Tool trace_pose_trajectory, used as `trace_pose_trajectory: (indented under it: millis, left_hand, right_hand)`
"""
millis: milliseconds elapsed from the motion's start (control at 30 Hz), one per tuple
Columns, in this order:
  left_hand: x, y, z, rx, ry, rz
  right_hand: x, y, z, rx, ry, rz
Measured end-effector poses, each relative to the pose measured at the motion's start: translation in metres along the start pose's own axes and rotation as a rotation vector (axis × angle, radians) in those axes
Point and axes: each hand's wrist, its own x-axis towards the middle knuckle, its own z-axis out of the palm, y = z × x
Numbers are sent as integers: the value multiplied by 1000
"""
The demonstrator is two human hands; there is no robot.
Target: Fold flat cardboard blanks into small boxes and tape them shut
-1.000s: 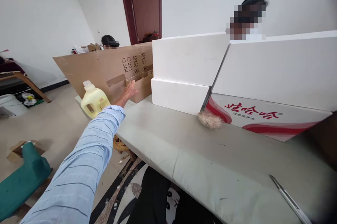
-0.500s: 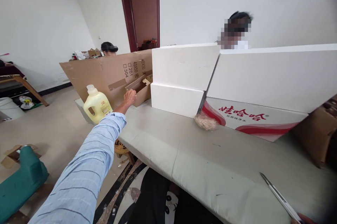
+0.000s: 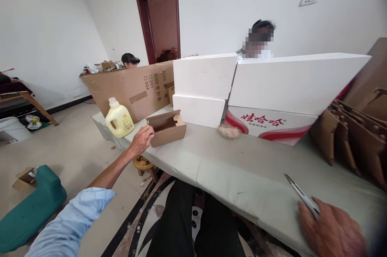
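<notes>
The small cardboard box sits open-topped on the left part of the grey surface, close to its near edge. The left hand grips the box's left end, its fingers curled over the corner and its arm stretched out from a pale blue striped sleeve. Just left of the box stands a yellow jug with a white cap, upright. Behind both leans a large brown cardboard sheet with black print.

To the right of that sheet, two white foam blocks are stacked along the far side. A longer white foam slab lies tilted on a red-and-white printed carton. A pale clump of fibre rests against the foot of that carton.

At the near right, the right hand is closed over the near end of a slim metal tool lying on the surface. Folded brown cartons lean at the far right.
</notes>
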Motion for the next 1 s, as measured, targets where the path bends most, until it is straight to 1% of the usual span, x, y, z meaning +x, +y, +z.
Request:
trace_pose_trajectory:
  millis: [33,100,167,233,300,333,400,467,500,567,667,767,833,900,1000]
  left_hand:
    - [-10,12,0,-29,6,40]
    - [-26,36,1,-79,13,109]
    - [-36,60,0,-136,17,170]
    - [-43,83,-5,-238,6,216]
    - [-45,102,-13,-392,-33,215]
    - [-45,109,-18,-479,-63,185]
    - [-42,119,-24,-663,-154,42]
    - [-37,123,-24,-815,-249,-128]
    - [-34,124,-20,-868,-289,-198]
    - [-28,123,-7,-932,-349,-294]
    - [-18,123,25,-1004,-455,-415]
    - [-12,127,57,-1064,-549,-530]
    - [-11,132,72,-1094,-567,-578]
    - [-15,136,77,-1119,-542,-597]
    - [-31,139,70,-1153,-441,-567]
  right_hand:
    - [2,-10,-1,51,-2,-34]
    - [7,-38,-6,201,-26,-76]
    - [12,-72,-10,395,-105,-62]
    - [15,-105,-15,595,-280,-8]
    - [15,-131,-24,780,-490,54]
    - [15,-141,-29,864,-581,81]
    - [14,-153,-44,1024,-728,121]
    - [13,-156,-60,1166,-834,151]
    - [12,-154,-69,1218,-870,162]
    - [11,-148,-85,1270,-890,175]
    - [11,-139,-105,1269,-812,208]
    - [13,-142,-113,1261,-751,311]
    - [17,-149,-112,1222,-720,407]
    - [21,-157,-106,1159,-694,483]
    - [31,-167,-94,1099,-673,528]
